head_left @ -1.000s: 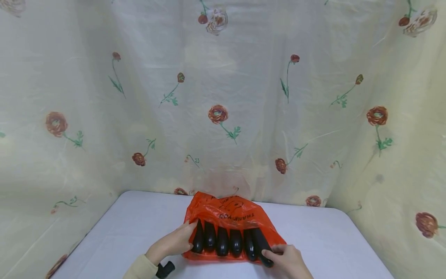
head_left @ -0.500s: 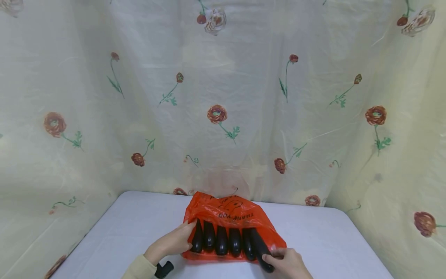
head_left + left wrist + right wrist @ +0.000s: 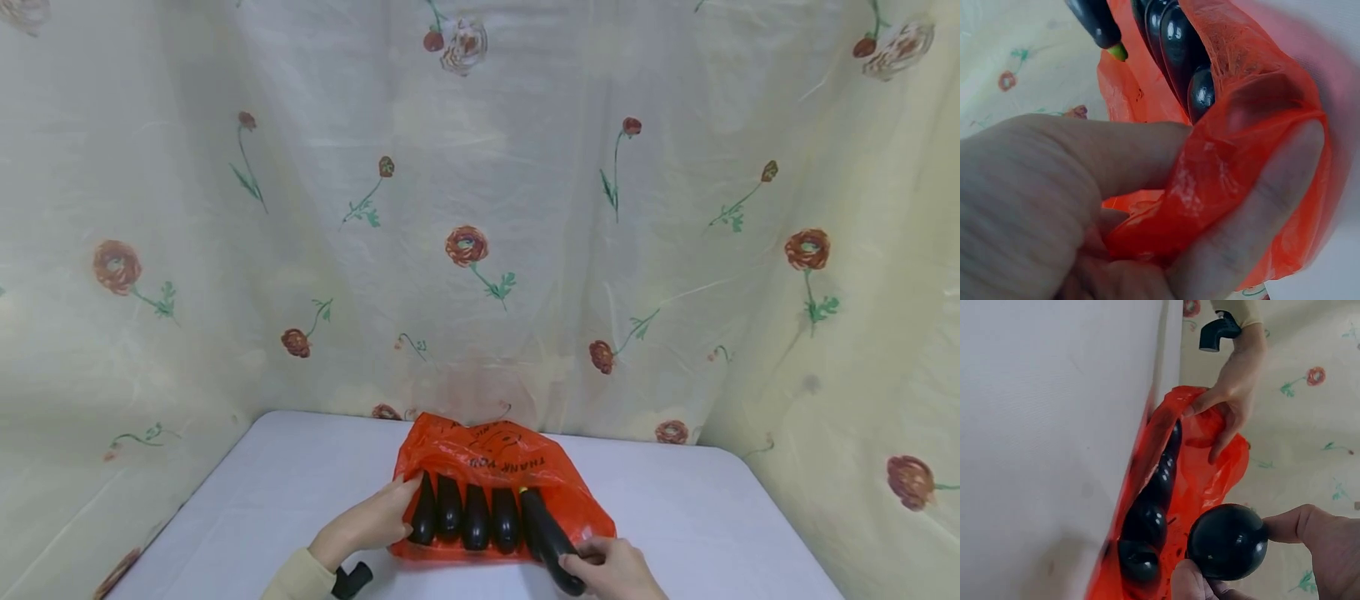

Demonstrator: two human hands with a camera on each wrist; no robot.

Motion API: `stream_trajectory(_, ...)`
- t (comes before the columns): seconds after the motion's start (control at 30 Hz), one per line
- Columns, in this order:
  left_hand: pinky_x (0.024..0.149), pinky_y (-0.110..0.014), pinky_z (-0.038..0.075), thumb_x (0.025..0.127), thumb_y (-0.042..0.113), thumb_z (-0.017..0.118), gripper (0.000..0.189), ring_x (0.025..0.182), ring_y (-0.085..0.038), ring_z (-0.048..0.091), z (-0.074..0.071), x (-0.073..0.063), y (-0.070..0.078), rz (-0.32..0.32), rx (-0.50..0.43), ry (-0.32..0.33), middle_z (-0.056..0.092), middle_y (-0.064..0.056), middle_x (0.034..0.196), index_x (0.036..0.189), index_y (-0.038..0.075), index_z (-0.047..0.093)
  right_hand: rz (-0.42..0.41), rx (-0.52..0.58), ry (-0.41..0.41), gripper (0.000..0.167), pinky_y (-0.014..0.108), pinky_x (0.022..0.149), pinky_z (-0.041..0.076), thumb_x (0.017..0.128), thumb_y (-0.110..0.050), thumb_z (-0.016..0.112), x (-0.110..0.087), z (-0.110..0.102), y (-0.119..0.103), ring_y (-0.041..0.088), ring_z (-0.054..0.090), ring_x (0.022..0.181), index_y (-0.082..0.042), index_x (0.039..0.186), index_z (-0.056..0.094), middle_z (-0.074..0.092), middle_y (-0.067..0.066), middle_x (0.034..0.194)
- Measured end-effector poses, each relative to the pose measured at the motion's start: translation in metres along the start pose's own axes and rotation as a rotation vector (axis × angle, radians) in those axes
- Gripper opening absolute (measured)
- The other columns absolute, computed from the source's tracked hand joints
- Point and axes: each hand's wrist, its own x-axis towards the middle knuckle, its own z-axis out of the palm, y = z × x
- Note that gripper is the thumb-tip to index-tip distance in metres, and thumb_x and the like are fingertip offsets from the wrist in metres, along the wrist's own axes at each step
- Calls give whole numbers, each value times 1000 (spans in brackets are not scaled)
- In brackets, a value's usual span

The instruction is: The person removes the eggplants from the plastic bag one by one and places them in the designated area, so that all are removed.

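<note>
A red plastic bag (image 3: 487, 457) with black print lies on the table, its mouth toward me. My left hand (image 3: 375, 518) grips the left side of the mouth; in the left wrist view, red film (image 3: 1210, 169) is bunched between thumb and fingers. Several glossy dark eggplants (image 3: 476, 521) lie side by side inside the bag. At the right of the mouth my right hand (image 3: 617, 570) pinches the near end of another eggplant (image 3: 553, 542), which slants out over the row. Its pale green tip shows in the left wrist view, above the opening.
The white table (image 3: 315, 454) has rounded far corners. Flower-printed curtains (image 3: 525, 250) hang behind it and along both sides. A black wrist camera (image 3: 352, 580) sits on the left wrist below a cream sleeve (image 3: 302, 575).
My right hand has drawn its eggplant toward me and slightly left, so its yellowish-green tip now shows at the bag's mouth. My left hand has stayed on the bag.
</note>
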Motion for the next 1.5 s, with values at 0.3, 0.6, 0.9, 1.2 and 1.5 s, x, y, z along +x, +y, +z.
stream_trajectory(0.3, 103, -54, 43, 77, -6, 70, 75, 132, -38, 45, -1, 0, 1, 3, -2, 8, 41, -27, 146, 143, -10, 35, -21, 9, 22, 31, 28, 65, 52, 84, -26, 69, -14, -8, -13, 16, 55, 70, 1, 100, 68, 64, 2, 77)
stream_trajectory(0.6, 102, -53, 44, 78, -6, 71, 75, 131, -35, 47, 1, 0, 2, -16, -10, -9, 41, -23, 147, 145, -4, 37, -62, 29, 122, 33, 30, 62, 54, 85, -26, 68, -8, -27, -8, 14, 59, 71, 3, 101, 68, 68, 3, 80)
stream_trajectory(0.9, 103, -54, 43, 78, -7, 70, 74, 130, -36, 48, 1, 1, 3, -26, -28, -28, 42, -23, 146, 144, -3, 37, -54, 62, 202, 45, 33, 64, 57, 88, -30, 65, 12, -45, 11, 16, 64, 68, 10, 108, 65, 70, 13, 86)
stream_trajectory(1.2, 100, -54, 46, 78, -5, 71, 73, 129, -38, 48, 2, 1, 4, -44, 4, -22, 41, -27, 146, 144, -6, 38, -55, 77, 287, 50, 30, 61, 50, 89, -36, 63, 33, -60, 37, 16, 66, 67, 9, 109, 67, 71, 19, 92)
stream_trajectory(1.5, 100, -54, 46, 78, -5, 72, 74, 128, -37, 49, 3, 3, 5, -65, 11, -16, 42, -26, 145, 144, -6, 38, -56, 63, 301, 58, 28, 60, 49, 90, -41, 62, 47, -68, 54, 17, 69, 67, 12, 112, 64, 70, 24, 96)
